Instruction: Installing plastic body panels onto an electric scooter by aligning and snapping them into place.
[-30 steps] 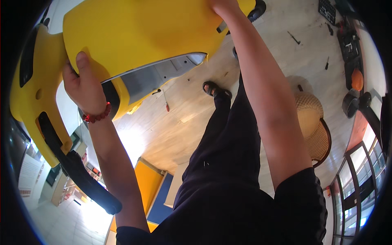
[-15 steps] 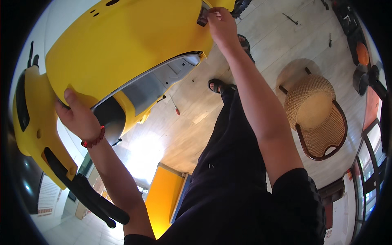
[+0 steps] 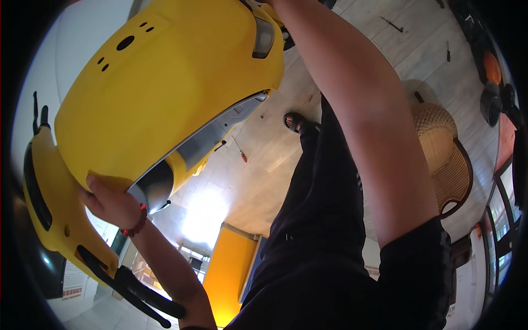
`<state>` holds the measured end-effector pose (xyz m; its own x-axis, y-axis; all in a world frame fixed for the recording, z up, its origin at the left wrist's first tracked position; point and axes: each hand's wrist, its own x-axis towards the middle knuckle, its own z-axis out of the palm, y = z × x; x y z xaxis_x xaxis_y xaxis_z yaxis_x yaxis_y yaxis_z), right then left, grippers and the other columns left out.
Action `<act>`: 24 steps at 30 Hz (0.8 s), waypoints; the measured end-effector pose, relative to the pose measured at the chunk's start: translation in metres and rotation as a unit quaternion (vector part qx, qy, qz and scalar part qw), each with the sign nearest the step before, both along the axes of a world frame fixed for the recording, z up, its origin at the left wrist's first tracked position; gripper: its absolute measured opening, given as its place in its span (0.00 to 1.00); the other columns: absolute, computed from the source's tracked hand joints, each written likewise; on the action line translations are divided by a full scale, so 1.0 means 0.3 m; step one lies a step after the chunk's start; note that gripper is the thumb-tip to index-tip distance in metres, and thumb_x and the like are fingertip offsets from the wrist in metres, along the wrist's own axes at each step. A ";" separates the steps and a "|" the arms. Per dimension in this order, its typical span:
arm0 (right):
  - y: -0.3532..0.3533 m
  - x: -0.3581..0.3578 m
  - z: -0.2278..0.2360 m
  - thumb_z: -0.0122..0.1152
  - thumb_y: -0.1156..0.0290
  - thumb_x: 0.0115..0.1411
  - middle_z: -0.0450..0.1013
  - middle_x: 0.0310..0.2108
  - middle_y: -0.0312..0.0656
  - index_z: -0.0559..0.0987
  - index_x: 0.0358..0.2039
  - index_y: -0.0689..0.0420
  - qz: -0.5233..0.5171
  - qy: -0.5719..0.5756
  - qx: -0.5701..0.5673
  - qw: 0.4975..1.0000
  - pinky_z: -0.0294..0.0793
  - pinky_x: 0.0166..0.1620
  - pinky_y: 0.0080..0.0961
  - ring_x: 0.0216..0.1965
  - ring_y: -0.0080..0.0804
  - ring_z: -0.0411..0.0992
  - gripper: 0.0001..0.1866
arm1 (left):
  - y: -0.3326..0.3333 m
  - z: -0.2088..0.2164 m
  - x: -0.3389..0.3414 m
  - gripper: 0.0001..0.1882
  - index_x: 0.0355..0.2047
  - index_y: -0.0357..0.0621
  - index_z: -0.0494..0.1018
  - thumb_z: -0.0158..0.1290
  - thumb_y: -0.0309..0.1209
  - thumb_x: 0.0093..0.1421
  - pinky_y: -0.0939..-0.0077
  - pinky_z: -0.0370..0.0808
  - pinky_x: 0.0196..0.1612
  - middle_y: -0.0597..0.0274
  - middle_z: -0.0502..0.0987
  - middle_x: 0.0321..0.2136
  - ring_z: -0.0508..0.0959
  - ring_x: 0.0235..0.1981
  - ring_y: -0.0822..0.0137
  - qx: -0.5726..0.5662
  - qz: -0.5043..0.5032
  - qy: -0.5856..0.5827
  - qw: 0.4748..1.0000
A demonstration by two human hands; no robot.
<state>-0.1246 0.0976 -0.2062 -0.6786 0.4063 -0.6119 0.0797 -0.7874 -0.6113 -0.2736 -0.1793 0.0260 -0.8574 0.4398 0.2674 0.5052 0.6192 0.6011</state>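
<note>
A large yellow scooter body panel (image 3: 165, 99) fills the upper left, with dark holes in its face and a clear lamp lens (image 3: 264, 38) at its far right corner. My left hand (image 3: 114, 203) grips its near lower edge, thumb on the outer face and the other fingers mostly hidden behind the edge. At the top edge of the picture my right hand (image 3: 276, 2) is almost wholly cut off, beyond the lens; its fingers do not show. A gap under the panel shows grey inner plastic (image 3: 206, 143). Left of my left hand is the yellow handlebar cover (image 3: 60, 206).
A black handlebar grip and lever (image 3: 146, 294) reach close to my left forearm. On the floor lie a red-handled screwdriver (image 3: 242, 154) and other tools (image 3: 392, 24). A wicker chair (image 3: 445, 154) stands right of my right arm; a yellow-orange box-like piece (image 3: 228, 269) stands near my legs.
My right hand has moved from beside the lamp lens up past the picture's top edge. More of the panel's holes and the lens now show. My left hand keeps its grip.
</note>
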 end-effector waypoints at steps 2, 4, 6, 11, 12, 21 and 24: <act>0.010 -0.022 -0.013 0.39 0.53 0.63 0.67 0.49 0.50 0.66 0.52 0.64 0.000 0.011 -0.013 1.000 0.68 0.46 0.32 0.46 0.38 0.68 0.28 | 0.008 0.007 0.014 0.26 0.54 0.34 0.58 0.45 0.39 0.61 0.74 0.70 0.45 0.53 0.70 0.46 0.73 0.42 0.64 0.037 0.006 -0.006 0.999; 0.007 -0.047 -0.023 0.39 0.53 0.63 0.67 0.49 0.50 0.66 0.52 0.64 0.000 0.022 -0.026 0.999 0.68 0.46 0.32 0.46 0.38 0.68 0.28 | 0.002 0.013 0.013 0.26 0.54 0.34 0.58 0.44 0.38 0.61 0.73 0.71 0.45 0.52 0.69 0.47 0.72 0.42 0.64 0.048 0.010 -0.008 0.999; -0.002 -0.060 -0.034 0.39 0.54 0.63 0.67 0.49 0.50 0.66 0.52 0.64 0.002 0.028 -0.037 0.999 0.68 0.45 0.32 0.46 0.38 0.68 0.27 | 0.010 0.014 0.020 0.25 0.54 0.33 0.58 0.44 0.38 0.61 0.72 0.72 0.44 0.51 0.68 0.47 0.72 0.43 0.63 0.049 0.029 0.000 0.998; -0.055 -0.033 -0.044 0.39 0.54 0.63 0.68 0.48 0.50 0.67 0.51 0.64 0.011 0.041 -0.068 0.997 0.69 0.45 0.32 0.46 0.37 0.68 0.27 | -0.087 0.046 -0.068 0.21 0.48 0.32 0.65 0.43 0.37 0.61 0.72 0.74 0.43 0.52 0.70 0.43 0.73 0.42 0.63 -0.020 -0.040 0.081 0.996; -0.062 -0.040 -0.038 0.39 0.54 0.63 0.68 0.48 0.50 0.67 0.51 0.64 0.006 0.050 -0.074 0.996 0.69 0.45 0.32 0.46 0.37 0.68 0.27 | -0.098 0.072 -0.090 0.21 0.47 0.31 0.65 0.45 0.38 0.61 0.72 0.74 0.43 0.52 0.70 0.42 0.73 0.42 0.64 -0.206 -0.136 0.280 0.928; -0.093 -0.074 0.072 0.39 0.55 0.63 0.68 0.47 0.50 0.68 0.50 0.65 -0.022 0.134 -0.115 0.984 0.69 0.44 0.32 0.46 0.37 0.68 0.26 | -0.070 0.071 -0.059 0.24 0.48 0.29 0.64 0.47 0.39 0.61 0.74 0.72 0.44 0.51 0.71 0.44 0.74 0.42 0.64 0.003 -0.092 -0.045 0.995; -0.083 -0.099 0.133 0.40 0.56 0.63 0.68 0.47 0.50 0.68 0.50 0.65 -0.028 0.156 -0.123 0.980 0.69 0.44 0.32 0.46 0.37 0.68 0.25 | -0.081 0.034 -0.061 0.24 0.49 0.29 0.63 0.47 0.39 0.61 0.73 0.72 0.44 0.50 0.71 0.43 0.74 0.41 0.63 0.017 -0.109 -0.028 0.994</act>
<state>-0.1544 0.0726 -0.1662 -0.8290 0.3148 -0.4623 -0.1288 -0.9118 -0.3899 -0.2919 -0.2036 0.0363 -0.7572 0.6076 0.2396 0.5893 0.4775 0.6517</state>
